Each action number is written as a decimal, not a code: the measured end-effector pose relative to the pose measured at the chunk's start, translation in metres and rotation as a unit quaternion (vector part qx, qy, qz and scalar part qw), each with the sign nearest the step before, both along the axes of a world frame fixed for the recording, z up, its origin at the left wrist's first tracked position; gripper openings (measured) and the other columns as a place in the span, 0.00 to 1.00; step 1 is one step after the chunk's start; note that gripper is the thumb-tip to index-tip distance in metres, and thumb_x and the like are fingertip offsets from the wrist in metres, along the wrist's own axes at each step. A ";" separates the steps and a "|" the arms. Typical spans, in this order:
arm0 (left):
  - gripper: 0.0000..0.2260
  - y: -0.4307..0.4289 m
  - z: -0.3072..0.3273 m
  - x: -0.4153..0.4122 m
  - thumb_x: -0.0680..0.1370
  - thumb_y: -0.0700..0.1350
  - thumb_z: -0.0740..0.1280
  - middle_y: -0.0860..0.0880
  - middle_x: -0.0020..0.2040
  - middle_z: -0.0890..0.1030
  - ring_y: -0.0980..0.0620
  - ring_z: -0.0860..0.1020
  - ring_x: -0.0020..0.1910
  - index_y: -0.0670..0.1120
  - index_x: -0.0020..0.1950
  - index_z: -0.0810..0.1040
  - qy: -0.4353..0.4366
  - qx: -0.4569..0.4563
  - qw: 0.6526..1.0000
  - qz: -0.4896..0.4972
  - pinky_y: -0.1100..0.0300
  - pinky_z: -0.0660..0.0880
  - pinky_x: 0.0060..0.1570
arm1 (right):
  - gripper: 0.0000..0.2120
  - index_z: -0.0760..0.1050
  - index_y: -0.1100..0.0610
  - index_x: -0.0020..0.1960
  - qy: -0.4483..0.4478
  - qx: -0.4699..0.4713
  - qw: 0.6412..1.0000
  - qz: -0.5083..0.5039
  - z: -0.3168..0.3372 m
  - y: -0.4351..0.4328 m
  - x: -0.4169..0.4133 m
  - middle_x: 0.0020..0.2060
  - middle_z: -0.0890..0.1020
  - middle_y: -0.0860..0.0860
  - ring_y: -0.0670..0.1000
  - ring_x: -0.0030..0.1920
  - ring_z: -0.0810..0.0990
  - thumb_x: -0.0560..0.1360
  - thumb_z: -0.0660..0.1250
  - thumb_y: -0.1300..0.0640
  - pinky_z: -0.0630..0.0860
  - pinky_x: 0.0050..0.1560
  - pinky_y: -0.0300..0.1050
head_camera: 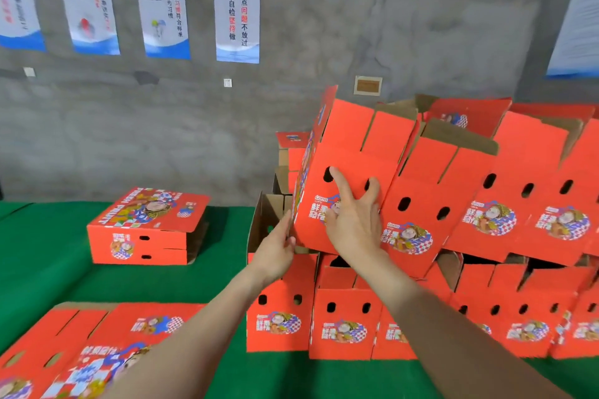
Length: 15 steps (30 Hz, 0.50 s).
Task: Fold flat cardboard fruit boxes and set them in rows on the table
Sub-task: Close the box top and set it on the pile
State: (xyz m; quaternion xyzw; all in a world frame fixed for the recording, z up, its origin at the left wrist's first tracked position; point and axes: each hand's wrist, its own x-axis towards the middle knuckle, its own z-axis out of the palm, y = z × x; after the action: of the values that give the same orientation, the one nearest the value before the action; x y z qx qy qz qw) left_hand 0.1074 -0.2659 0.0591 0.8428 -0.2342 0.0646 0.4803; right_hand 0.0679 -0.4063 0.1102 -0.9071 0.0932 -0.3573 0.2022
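A person stood at a green counter [97,282], setting a folded red fruit box [353,146] on top of a lower row of boxes [343,327]. The box was tilted, its open top flaps leaning away from the person, its bottom edge just meeting the row beneath.

The right grip [353,220] was released: fingers straight and spread, the palm pressed flat on the box's front face, the forefinger reaching up beside a vent hole. The left grip [275,249] was also unclenched, with fingers lying straight up the box's left side wall and the thumb at the bottom corner.

Just right of the right grip, a neighbouring box [431,191] of the upper row leaned against the held one. Well left of the left grip lay a small pile of shut boxes [149,227]. Below both forearms, a stack of flat blanks [97,334] waited.

To finish well, the person would probably need to tip the box upright, slide it snug against the neighbour, and line its front up with the row below. The left grip should steady the corner, so that pushing did not topple the leaning boxes.
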 end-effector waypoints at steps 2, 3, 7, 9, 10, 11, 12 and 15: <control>0.27 -0.007 -0.006 0.008 0.80 0.34 0.55 0.61 0.65 0.66 0.64 0.64 0.62 0.55 0.76 0.57 0.011 -0.019 1.000 -0.010 0.85 0.59 0.48 | 0.29 0.68 0.46 0.70 -0.098 -0.032 0.995 0.006 -0.006 0.004 -0.002 0.67 0.63 0.63 0.65 0.60 0.71 0.70 0.69 0.60 0.72 0.57 0.57; 0.28 -0.010 -0.008 0.010 0.79 0.33 0.55 0.60 0.65 0.68 0.64 0.65 0.62 0.55 0.76 0.59 0.012 -0.032 0.999 -0.010 0.85 0.60 0.49 | 0.28 0.73 0.49 0.66 -0.141 -0.062 0.988 0.017 -0.005 0.007 -0.002 0.64 0.68 0.63 0.66 0.59 0.72 0.68 0.70 0.63 0.72 0.56 0.58; 0.28 -0.012 -0.010 0.015 0.79 0.31 0.55 0.53 0.72 0.67 0.57 0.64 0.71 0.51 0.76 0.60 -0.007 -0.044 0.999 -0.001 0.72 0.58 0.64 | 0.29 0.71 0.46 0.69 -0.077 -0.322 0.942 0.053 0.011 0.020 0.019 0.75 0.58 0.59 0.68 0.74 0.55 0.69 0.66 0.60 0.50 0.68 0.71; 0.28 -0.010 -0.009 0.017 0.79 0.31 0.54 0.53 0.72 0.67 0.55 0.65 0.71 0.53 0.76 0.59 -0.003 -0.025 1.000 -0.007 0.71 0.59 0.63 | 0.25 0.67 0.47 0.71 0.031 -0.380 0.924 0.037 0.017 0.015 0.034 0.78 0.41 0.55 0.65 0.75 0.35 0.74 0.63 0.56 0.37 0.67 0.74; 0.29 -0.009 -0.009 0.018 0.79 0.32 0.54 0.52 0.72 0.68 0.54 0.65 0.71 0.54 0.76 0.59 0.002 -0.017 1.000 -0.014 0.70 0.59 0.64 | 0.22 0.68 0.49 0.69 0.059 -0.390 0.919 0.018 0.018 0.013 0.038 0.77 0.39 0.54 0.65 0.74 0.31 0.75 0.62 0.54 0.37 0.66 0.75; 0.29 -0.007 -0.008 0.018 0.79 0.32 0.54 0.51 0.72 0.68 0.53 0.66 0.71 0.54 0.76 0.59 0.005 -0.011 1.000 -0.020 0.68 0.61 0.66 | 0.21 0.69 0.50 0.67 0.075 -0.393 0.917 0.005 0.018 0.013 0.040 0.77 0.38 0.54 0.65 0.73 0.30 0.75 0.63 0.54 0.39 0.66 0.76; 0.28 -0.005 -0.007 0.018 0.79 0.32 0.54 0.50 0.72 0.69 0.52 0.66 0.71 0.54 0.76 0.59 0.005 -0.004 1.000 -0.024 0.65 0.61 0.68 | 0.20 0.70 0.51 0.66 0.087 -0.392 0.916 0.000 0.017 0.014 0.041 0.77 0.39 0.55 0.66 0.73 0.30 0.74 0.63 0.55 0.41 0.65 0.76; 0.25 0.005 -0.007 0.012 0.80 0.33 0.55 0.49 0.74 0.66 0.52 0.63 0.73 0.50 0.76 0.60 0.011 0.005 1.000 -0.019 0.64 0.58 0.70 | 0.19 0.71 0.51 0.65 0.114 -0.385 0.916 -0.003 0.017 0.022 0.035 0.77 0.39 0.55 0.66 0.73 0.30 0.74 0.62 0.58 0.42 0.66 0.76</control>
State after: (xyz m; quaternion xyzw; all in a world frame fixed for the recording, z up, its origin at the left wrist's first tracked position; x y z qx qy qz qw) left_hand 0.1192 -0.2607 0.0525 0.8414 -0.2453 0.0451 0.4794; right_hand 0.1030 -0.3846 0.1267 -0.9490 -0.0266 -0.2607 -0.1754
